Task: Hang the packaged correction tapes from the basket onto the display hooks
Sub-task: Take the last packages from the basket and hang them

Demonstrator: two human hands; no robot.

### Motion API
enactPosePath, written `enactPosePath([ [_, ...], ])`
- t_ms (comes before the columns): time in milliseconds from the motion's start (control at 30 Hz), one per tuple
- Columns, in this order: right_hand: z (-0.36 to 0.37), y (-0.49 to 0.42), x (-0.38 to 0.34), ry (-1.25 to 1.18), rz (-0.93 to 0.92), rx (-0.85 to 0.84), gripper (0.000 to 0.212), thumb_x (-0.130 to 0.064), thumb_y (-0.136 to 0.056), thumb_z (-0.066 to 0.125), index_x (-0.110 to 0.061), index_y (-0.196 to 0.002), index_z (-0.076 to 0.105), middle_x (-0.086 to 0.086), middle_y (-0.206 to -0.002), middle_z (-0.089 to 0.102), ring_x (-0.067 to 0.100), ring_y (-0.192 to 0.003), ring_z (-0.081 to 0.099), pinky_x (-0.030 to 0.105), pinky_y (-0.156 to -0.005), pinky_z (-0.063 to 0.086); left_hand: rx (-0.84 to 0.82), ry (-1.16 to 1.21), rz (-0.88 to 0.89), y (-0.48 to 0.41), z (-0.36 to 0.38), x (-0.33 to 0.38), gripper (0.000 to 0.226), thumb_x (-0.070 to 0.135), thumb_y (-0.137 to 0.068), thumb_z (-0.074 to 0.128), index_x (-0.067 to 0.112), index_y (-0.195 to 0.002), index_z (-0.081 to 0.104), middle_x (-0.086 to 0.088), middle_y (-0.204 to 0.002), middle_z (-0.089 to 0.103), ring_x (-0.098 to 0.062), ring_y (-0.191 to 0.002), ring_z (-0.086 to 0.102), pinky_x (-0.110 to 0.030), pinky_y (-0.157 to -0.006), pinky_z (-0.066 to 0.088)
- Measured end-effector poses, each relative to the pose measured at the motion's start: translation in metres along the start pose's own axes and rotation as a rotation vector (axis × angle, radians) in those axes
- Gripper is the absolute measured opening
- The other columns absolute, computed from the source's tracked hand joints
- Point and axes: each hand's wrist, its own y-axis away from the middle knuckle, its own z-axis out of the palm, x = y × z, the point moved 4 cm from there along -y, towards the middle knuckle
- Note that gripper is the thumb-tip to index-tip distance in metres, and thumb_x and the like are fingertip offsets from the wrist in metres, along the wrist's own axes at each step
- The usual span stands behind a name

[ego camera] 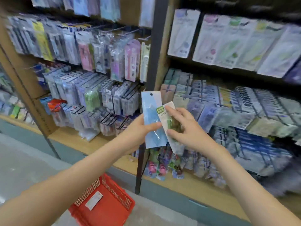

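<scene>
Step in hand: sorting and picking out, between the basket and the hooks. Centre frame, both hands are up in front of the display with two packs fanned between them.

The left hand [138, 128] grips the blue pack [152, 111], thumb across its front and fingers hidden behind. The pack is roughly upright, with its hang hole [151, 94] at the top and clear of any hook. The right hand [184, 126] pinches the green-label pack [163, 117], index finger near its top edge and thumb low on its front. This pack is tilted, overlapping the blue one on its right side and touching it. Its own hang hole is not visible.

Neither pack is hung yet. The red basket [114, 190] sits on the floor at lower centre, with one pale pack [94, 200] lying flat inside, so more remain to do.

The display hooks [125, 30] in the upper left panel and the rows in the right panel are mostly full. Everything is motion-blurred, so I can't tell which peg holds the matching product.

Next move, my judgement: pull the two packs apart so each hand has one, find the matching row, line the hole up with the hook tip and slide the pack on. Risks: the hole misses the tip, or crowded neighbours get knocked off. The plastic sleeves look slippery, so the pinch needs to stay firm.
</scene>
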Motion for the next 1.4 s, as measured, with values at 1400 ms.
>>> enactPosePath([
  [1400,-0.446,-0.06,-0.042,0.42,-0.134,0.827,0.061,-0.027,-0.088,0.052,-0.032,-0.146,0.032,0.008,-0.137,0.032,0.029,-0.125,0.026,0.038,-0.102,0.029,-0.006,-0.188,0.628,-0.161,0.206,0.3,0.052,0.026,-0.078,0.064,0.02,-0.128,0.051,-0.01,-0.12,0.066,-0.024,-0.108,0.065,-0.043,-0.094,0.051],
])
